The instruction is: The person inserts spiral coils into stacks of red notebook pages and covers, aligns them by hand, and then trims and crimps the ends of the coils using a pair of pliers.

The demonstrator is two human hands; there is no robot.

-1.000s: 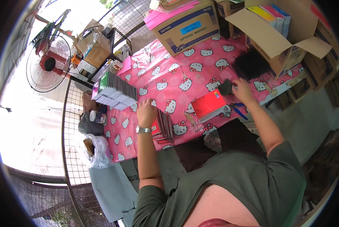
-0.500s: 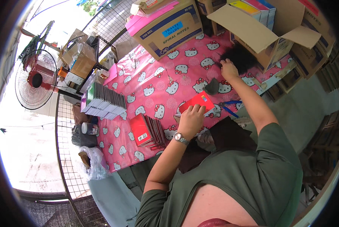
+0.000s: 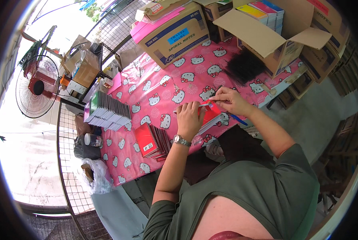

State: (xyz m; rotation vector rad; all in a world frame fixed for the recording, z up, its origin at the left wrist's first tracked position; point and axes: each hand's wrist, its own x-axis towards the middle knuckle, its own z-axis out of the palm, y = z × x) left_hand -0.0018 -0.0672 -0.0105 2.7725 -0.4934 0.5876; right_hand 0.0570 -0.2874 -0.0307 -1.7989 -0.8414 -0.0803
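Note:
A red-covered notebook [image 3: 209,116] lies near the table's front edge, its pages showing along one side. My left hand [image 3: 190,119] grips its left part, fingers bent over the cover. At the notebook's far right edge, my right hand [image 3: 230,101] is closed with thumb and fingertips together; what they pinch is too small to make out. Beyond that hand lies a heap of thin black strands [image 3: 245,67]. Blue-handled pliers [image 3: 238,120] rest beside the notebook, partly hidden. Left of my left hand is a stack of red spiral notebooks [image 3: 150,141].
A tall row of spiral notebooks [image 3: 108,111] stands at the table's left. An open carton [image 3: 263,38] with colourful notebooks and a closed carton [image 3: 177,38] sit at the back. A fan [image 3: 37,87] and plastic bag [image 3: 97,176] are at the far left.
My right hand has come back from the black heap to the notebook, fingers now pinched at its edge. My left hand has shifted slightly left on the cover, and the notebook has turned a little.

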